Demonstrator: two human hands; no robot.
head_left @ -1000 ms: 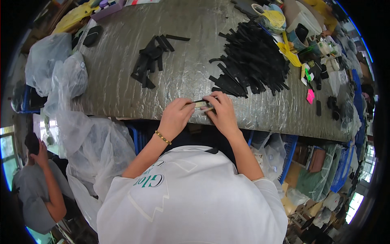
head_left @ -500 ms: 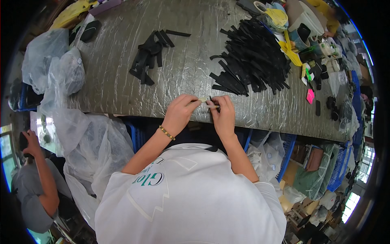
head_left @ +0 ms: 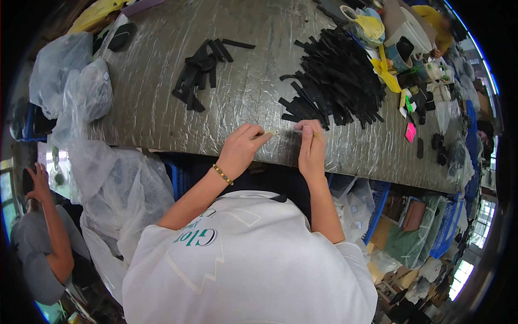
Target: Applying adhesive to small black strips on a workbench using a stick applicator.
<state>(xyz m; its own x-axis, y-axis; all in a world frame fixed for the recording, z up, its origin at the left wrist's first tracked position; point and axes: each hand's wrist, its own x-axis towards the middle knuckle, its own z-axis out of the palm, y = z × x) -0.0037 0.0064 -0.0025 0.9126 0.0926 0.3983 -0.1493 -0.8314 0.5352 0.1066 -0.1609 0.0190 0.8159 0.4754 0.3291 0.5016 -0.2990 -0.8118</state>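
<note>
Over the near edge of the table, my left hand (head_left: 243, 147) pinches a small pale piece (head_left: 269, 133) between thumb and fingertips. It is too small to name; its tip points toward my right hand. My right hand (head_left: 312, 154) is a little to the right, apart from the left, its fingers bent together and blurred at the tips. What it holds, if anything, cannot be made out. Just beyond it lies a large heap of black fabric-like strips (head_left: 340, 75). A smaller pile of black strips (head_left: 197, 73) lies farther left.
The table (head_left: 145, 92) has a shiny, wrinkled covering. Clear plastic bags (head_left: 118, 200) hang at its left. Tubs (head_left: 404, 32), yellow wrapping and a pink tag (head_left: 410, 132) are at the right. Another person (head_left: 48, 243) is at the left edge, and one in yellow at the upper right.
My right hand has moved right, away from the left, and its fingertips have blurred. The pale strip and dark bit at its fingers no longer show clearly. My left hand stays nearly still.
</note>
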